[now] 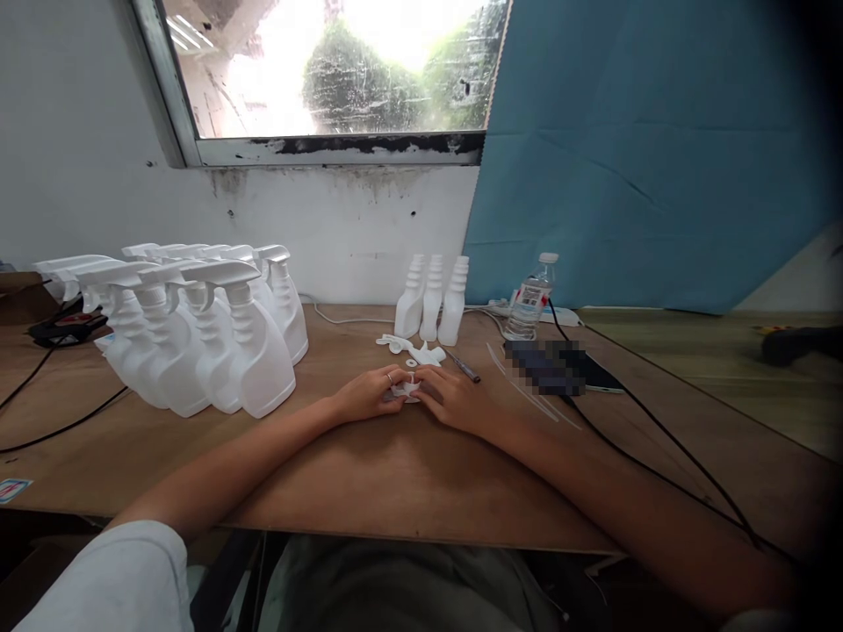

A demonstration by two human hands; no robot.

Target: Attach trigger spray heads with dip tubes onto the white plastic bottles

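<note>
both hands are together over the near middle of the table (369,491), fingers curled in and fingertips almost meeting around a small white plastic part (411,387). the left hand (370,394), with a ring on one finger, pinches it from the left, thumb and fingers nearly closed; the right hand (453,398) grips it from the other side in a similar pinch. the part's exact shape is mostly hidden by the fingers

just beyond the hands lie white trigger pieces (429,355) and a little white washer (412,362), with a dark pen (464,364) slanting beside them. farther back, three white bottles (432,303) stand upright side by side, their tops without spray heads. thin clear tubes (523,386) lie to the right of the right hand, near a dark, pixelated device (545,368), and behind that stands a clear water bottle (529,303) with a white cap. over on the left, a tight cluster of white spray bottles (254,369) stands upright with trigger heads on, well apart from the three bottles
</note>
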